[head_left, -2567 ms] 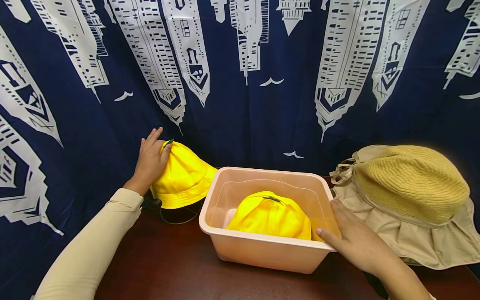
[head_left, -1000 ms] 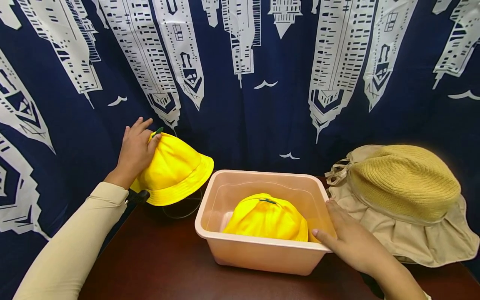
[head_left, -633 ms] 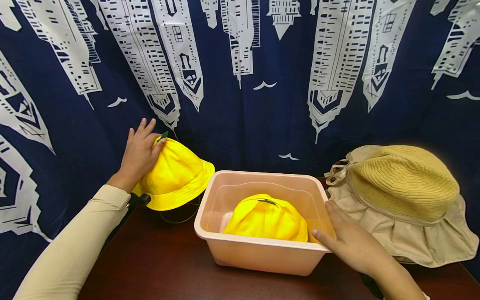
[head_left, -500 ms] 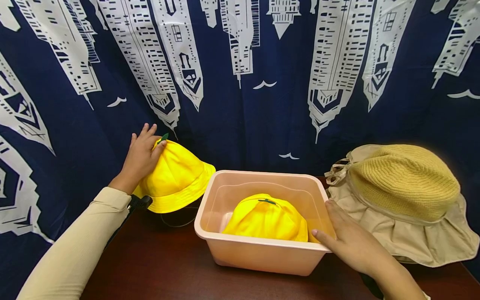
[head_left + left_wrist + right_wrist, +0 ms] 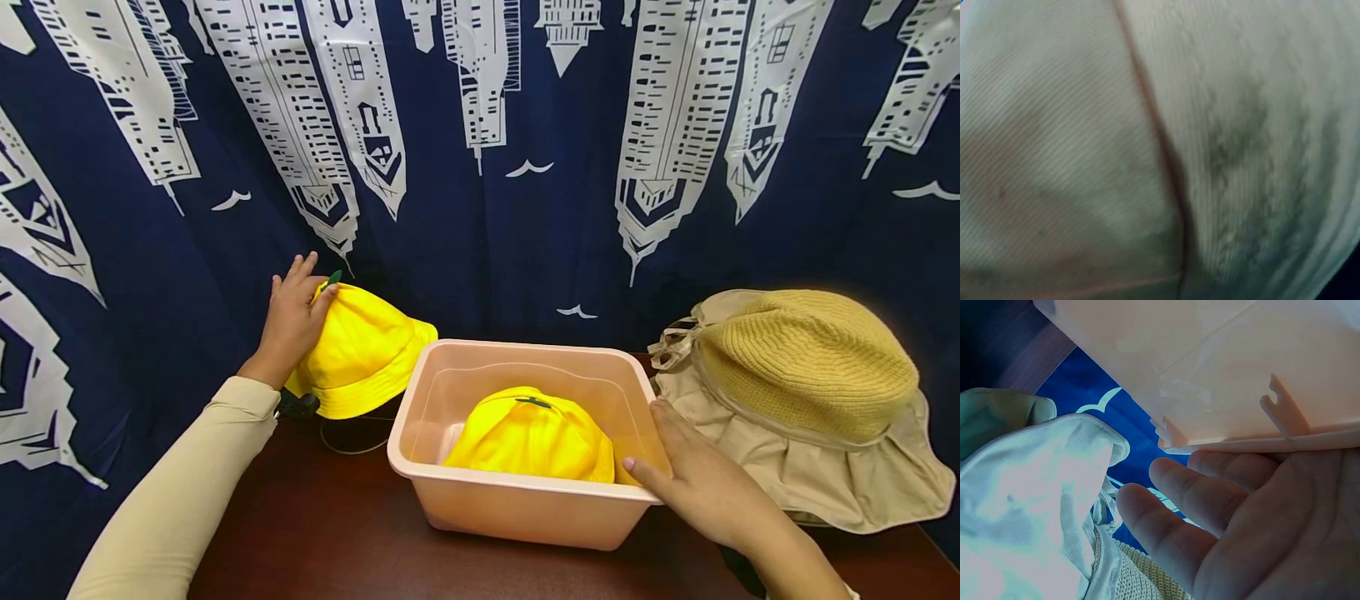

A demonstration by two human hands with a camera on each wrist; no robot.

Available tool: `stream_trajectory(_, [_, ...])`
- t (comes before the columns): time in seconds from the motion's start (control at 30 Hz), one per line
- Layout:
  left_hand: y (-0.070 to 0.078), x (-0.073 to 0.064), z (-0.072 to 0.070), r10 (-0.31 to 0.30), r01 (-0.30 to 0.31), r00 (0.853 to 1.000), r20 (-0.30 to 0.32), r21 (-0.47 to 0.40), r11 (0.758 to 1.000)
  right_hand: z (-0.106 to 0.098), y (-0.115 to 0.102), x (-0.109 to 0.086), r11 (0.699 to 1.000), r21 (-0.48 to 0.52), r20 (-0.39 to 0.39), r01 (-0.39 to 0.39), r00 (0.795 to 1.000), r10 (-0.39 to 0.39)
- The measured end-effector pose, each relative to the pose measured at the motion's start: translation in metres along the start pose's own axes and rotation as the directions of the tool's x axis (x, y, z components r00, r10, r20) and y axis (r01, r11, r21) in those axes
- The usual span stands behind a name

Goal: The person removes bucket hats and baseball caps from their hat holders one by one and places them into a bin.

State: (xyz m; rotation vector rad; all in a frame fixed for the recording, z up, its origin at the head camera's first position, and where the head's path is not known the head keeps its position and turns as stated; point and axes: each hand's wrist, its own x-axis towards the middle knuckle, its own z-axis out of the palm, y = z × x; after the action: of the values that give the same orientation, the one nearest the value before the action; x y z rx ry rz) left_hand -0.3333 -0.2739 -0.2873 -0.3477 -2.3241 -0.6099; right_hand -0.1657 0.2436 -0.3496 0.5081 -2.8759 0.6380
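1 yellow hat (image 5: 367, 354) at the left hand (image 5: 291, 321); a 2nd yellow hat (image 5: 532, 442) inside the pink bin (image 5: 525, 512), crown up.

Left grip: holding. Thumb lies on the near side of the crown just below the green leaf (image 5: 334, 277); the other fingers are spread near the top. Hat tilted, brim down toward the right, brim edge right beside the bin's left rim; contact with the rim cannot be told. Thin wire ring (image 5: 352, 452) on the bench (image 5: 322, 533) under the brim.

Right grip: holding the bin. Right hand (image 5: 705, 475) at the right end, thumb over the rim to the inside, fingers outside. Right wrist view: 3 fingers extended past the rim, near pale hat cloth.

Bin upright on the bench, between the yellow hat and the wide beige hat (image 5: 810, 371). Latter: straw crown, frilled cloth brim, ties (image 5: 675, 343) at its left; lies just beyond the right hand.

Behind: navy cloth (image 5: 487, 250) with white buildings printed upside down. Beige sleeve (image 5: 183, 492) on the left arm. Left wrist view: blurred pale ribbed and twill fabric, source not identifiable.
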Motion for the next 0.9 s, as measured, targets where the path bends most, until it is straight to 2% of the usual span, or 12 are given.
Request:
stream_trajectory(0.1, [-0.001,-0.003,0.003,-0.002,0.003,0.999,-0.042,0.028,1.000,0.001,-0.001,0.000,1.000,0.002,0.003,0.002,1.000,-0.002])
stream_trajectory(0.27, [0.002,-0.004,0.008,0.068,-0.056,0.988,-0.138,0.085,0.995,0.000,-0.002,0.000,1.000,0.001,0.000,-0.001,1.000,0.001])
stream_trajectory(0.37, [0.005,-0.005,0.011,0.145,-0.118,0.969,-0.202,0.139,0.983,-0.001,-0.001,0.000,1.000,0.000,-0.002,-0.002,1.000,0.002])
stream_trajectory(0.53, [0.004,-0.012,0.018,0.256,-0.200,0.933,-0.255,0.228,0.953,0.000,0.000,0.000,1.000,0.005,-0.005,0.005,1.000,-0.005])
stream_trajectory(0.6, [0.002,-0.016,0.019,0.284,-0.217,0.915,-0.286,0.243,0.945,0.000,0.000,0.000,1.000,0.007,-0.007,0.010,1.000,-0.010])
stream_trajectory(0.67, [0.001,-0.018,0.020,0.312,-0.234,0.892,-0.328,0.255,0.938,0.001,0.000,0.000,1.000,0.004,-0.008,0.011,1.000,-0.011])
stream_trajectory(0.73, [0.000,-0.018,0.021,0.328,-0.247,0.868,-0.374,0.248,0.937,0.001,0.000,0.000,1.000,0.004,-0.010,0.011,1.000,-0.011])
stream_trajectory(0.8, [0.000,-0.016,0.020,0.324,-0.249,0.852,-0.411,0.227,0.942,0.002,0.001,-0.001,1.000,0.002,-0.009,0.011,1.000,-0.010])
stream_trajectory(0.87, [0.001,-0.013,0.018,0.312,-0.250,0.845,-0.434,0.195,0.949,0.002,0.001,0.000,1.000,0.001,-0.008,0.010,1.000,-0.010])
stream_trajectory(0.9, [0.001,-0.010,0.016,0.307,-0.250,0.847,-0.434,0.184,0.951,0.002,0.001,0.000,1.000,0.001,-0.008,0.010,1.000,-0.010])
